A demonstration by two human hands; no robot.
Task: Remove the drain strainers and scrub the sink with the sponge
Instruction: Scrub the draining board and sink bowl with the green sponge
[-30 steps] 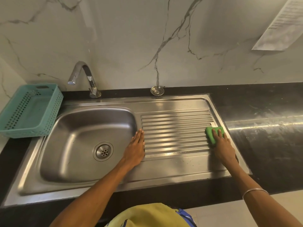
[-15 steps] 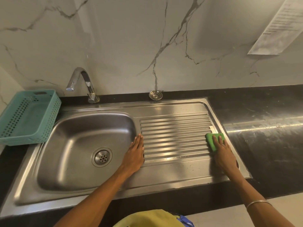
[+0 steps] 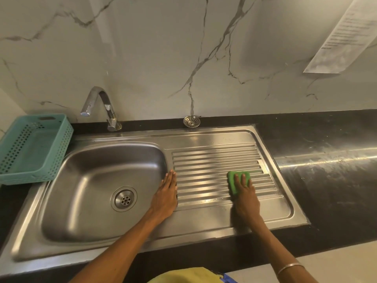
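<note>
A steel sink (image 3: 67,203) has a bowl on the left and a ribbed drainboard (image 3: 206,160) on the right. My right hand (image 3: 244,198) presses a green sponge (image 3: 232,179) flat onto the ribs, right of the drainboard's middle. My left hand (image 3: 166,196) lies flat, fingers together, on the strip between bowl and drainboard, holding nothing. One round strainer (image 3: 191,121) leans on the black counter against the wall behind the sink. The drain (image 3: 123,199) in the bowl shows a fixed perforated plate.
A curved chrome tap (image 3: 102,108) stands behind the bowl. A teal perforated plastic basket (image 3: 32,148) sits on the counter left of the sink. Black counter (image 3: 326,160) runs to the right. A printed paper (image 3: 342,33) hangs on the marble wall.
My right hand has slid the sponge leftwards along the ribs, from the drainboard's right edge towards its middle. My left hand has stayed in place. The view has tilted slightly.
</note>
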